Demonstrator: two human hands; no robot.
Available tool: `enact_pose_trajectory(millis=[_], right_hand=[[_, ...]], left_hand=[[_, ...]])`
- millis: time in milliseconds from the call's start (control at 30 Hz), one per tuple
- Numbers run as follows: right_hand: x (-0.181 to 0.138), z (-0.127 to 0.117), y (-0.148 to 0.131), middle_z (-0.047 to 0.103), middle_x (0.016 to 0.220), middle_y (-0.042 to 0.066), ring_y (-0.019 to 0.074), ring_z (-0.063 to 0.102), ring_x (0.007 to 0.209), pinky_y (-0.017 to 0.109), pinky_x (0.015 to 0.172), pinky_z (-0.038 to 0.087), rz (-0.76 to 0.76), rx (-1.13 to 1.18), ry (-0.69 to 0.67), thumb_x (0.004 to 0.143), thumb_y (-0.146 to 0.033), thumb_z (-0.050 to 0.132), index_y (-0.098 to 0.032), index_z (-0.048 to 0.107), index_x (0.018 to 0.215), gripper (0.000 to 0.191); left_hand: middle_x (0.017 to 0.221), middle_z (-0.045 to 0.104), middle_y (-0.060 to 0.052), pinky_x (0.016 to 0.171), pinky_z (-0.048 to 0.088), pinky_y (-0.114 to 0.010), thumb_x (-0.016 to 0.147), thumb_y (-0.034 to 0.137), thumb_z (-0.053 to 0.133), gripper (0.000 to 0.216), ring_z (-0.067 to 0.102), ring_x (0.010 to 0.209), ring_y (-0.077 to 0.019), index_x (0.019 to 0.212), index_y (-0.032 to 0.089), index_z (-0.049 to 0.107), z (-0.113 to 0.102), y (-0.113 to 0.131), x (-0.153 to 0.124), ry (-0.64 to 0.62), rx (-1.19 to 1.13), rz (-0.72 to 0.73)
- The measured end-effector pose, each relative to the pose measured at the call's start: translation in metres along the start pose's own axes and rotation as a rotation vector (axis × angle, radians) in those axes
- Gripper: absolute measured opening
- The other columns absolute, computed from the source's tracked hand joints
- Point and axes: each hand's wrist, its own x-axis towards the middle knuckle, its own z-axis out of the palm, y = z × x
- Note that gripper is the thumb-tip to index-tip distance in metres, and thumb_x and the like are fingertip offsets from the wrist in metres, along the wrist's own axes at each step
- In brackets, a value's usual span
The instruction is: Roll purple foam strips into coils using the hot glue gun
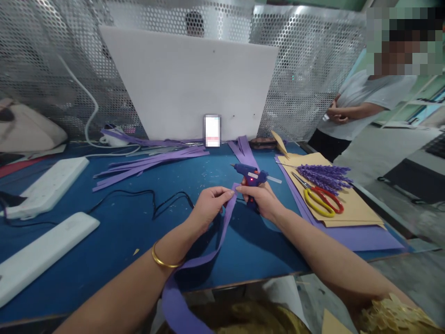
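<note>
Between the thumb and fingers of my left hand [212, 204] is the upper end of a long purple paper strip [222, 236]. The strip hangs over the table's front edge and curls down below it. My right hand [260, 197] is closed around the handle of a blue hot glue gun [248, 171], its nozzle pointing left and a clear glue stick [274, 179] poking out the back. A red light glows on the gun. My right thumb and fingertip also meet the top of the strip, close to my left fingertips.
Scissors [321, 202] with red and yellow handles and a purple flower bunch [323, 176] lie on tan sheets [354, 208] at right. Purple strips [149, 162] lie behind. A lit phone [212, 131] leans on a white board [194, 83]. Power strips [48, 250] are left. A person [365, 102] stands right.
</note>
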Motion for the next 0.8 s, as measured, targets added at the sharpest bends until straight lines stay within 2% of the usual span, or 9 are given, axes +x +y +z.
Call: enact_pose_trajectory(millis=[267,400,533,600,700,800], right_hand=[[0.003,-0.004,0.001,0.048,0.048,-0.007,0.0102,0.042,0.045,0.025,0.048,0.033,-0.032,0.032,0.056,0.064,-0.030,0.079,-0.022,0.056,0.070,0.025],[0.002,-0.004,0.000,0.051,0.049,-0.006,0.0113,0.045,0.046,0.026,0.049,0.035,-0.064,0.028,0.080,0.067,-0.034,0.079,-0.022,0.057,0.071,0.026],[-0.006,-0.001,-0.003,0.056,0.055,-0.003,0.0148,0.050,0.051,0.029,0.052,0.039,-0.152,-0.118,0.141,0.078,-0.049,0.070,-0.024,0.059,0.078,0.028],[-0.013,0.000,-0.005,0.057,0.060,-0.002,0.0160,0.053,0.056,0.030,0.057,0.042,-0.227,-0.238,0.155,0.082,-0.048,0.067,-0.024,0.058,0.080,0.026],[-0.023,0.001,-0.005,0.059,0.070,0.000,0.0170,0.055,0.066,0.031,0.067,0.045,-0.356,-0.417,0.079,0.085,-0.042,0.065,-0.024,0.057,0.081,0.020],[-0.029,0.001,-0.004,0.057,0.075,0.001,0.0161,0.052,0.068,0.030,0.067,0.043,-0.442,-0.558,-0.027,0.086,-0.039,0.063,-0.023,0.055,0.080,0.019]], left_hand=[[0.060,0.064,-0.002,0.049,0.036,-0.019,0.067,0.035,0.083,0.022,0.050,0.050,-0.0090,0.070,0.015,0.076,-0.001,-0.003,0.001,-0.008,0.021,-0.094],[0.062,0.066,-0.003,0.049,0.039,-0.019,0.065,0.033,0.086,0.024,0.054,0.051,-0.0098,0.073,0.013,0.076,-0.003,-0.005,0.002,-0.009,-0.108,-0.161],[0.061,0.067,-0.003,0.050,0.045,-0.022,0.066,0.022,0.085,0.018,0.058,0.049,-0.0115,0.075,0.012,0.073,-0.006,0.002,0.005,0.027,-0.417,-0.283],[0.056,0.064,-0.001,0.048,0.045,-0.021,0.070,0.016,0.081,0.012,0.056,0.046,-0.0104,0.070,0.013,0.069,-0.009,0.008,0.009,0.091,-0.546,-0.335],[0.056,0.065,-0.001,0.050,0.048,-0.019,0.080,0.009,0.070,0.013,0.057,0.047,-0.0090,0.068,0.012,0.067,-0.013,0.016,0.014,0.197,-0.678,-0.357],[0.057,0.066,-0.001,0.050,0.049,-0.017,0.083,0.008,0.068,0.016,0.057,0.045,-0.0075,0.068,0.012,0.067,-0.016,0.021,0.018,0.233,-0.748,-0.330]])
